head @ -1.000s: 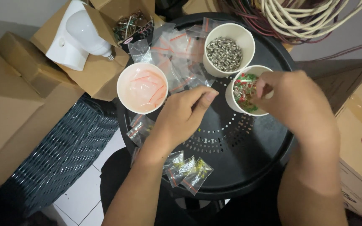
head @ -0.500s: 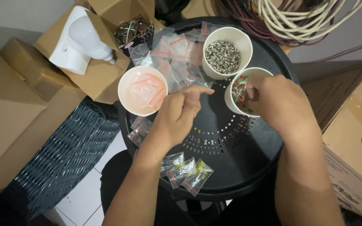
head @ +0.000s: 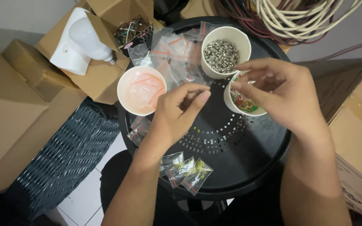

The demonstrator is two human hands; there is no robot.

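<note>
A round black perforated tray (head: 239,159) carries three white paper cups. One cup (head: 225,52) is full of small silver parts, one (head: 244,106) has small red and green parts, and one (head: 141,90) contains clear little bags. My right hand (head: 279,94) hovers over the coloured-parts cup and pinches a tiny part (head: 250,82) between thumb and forefinger. My left hand (head: 177,113) is over the tray's middle, its fingertips pinched together, pointing toward the right hand. Whether something thin is between them is unclear.
Three filled little bags (head: 185,171) lie at the tray's near edge. Empty clear bags (head: 170,52) are piled at the back. Cardboard boxes (head: 17,109) and a bulb in a white holder (head: 82,37) lie left, a dark woven basket (head: 63,159) below, coiled cables (head: 306,16) behind.
My right hand has lifted out of the coloured-parts cup with a tiny part. My left hand has drawn back slightly from the cup toward the tray's middle.
</note>
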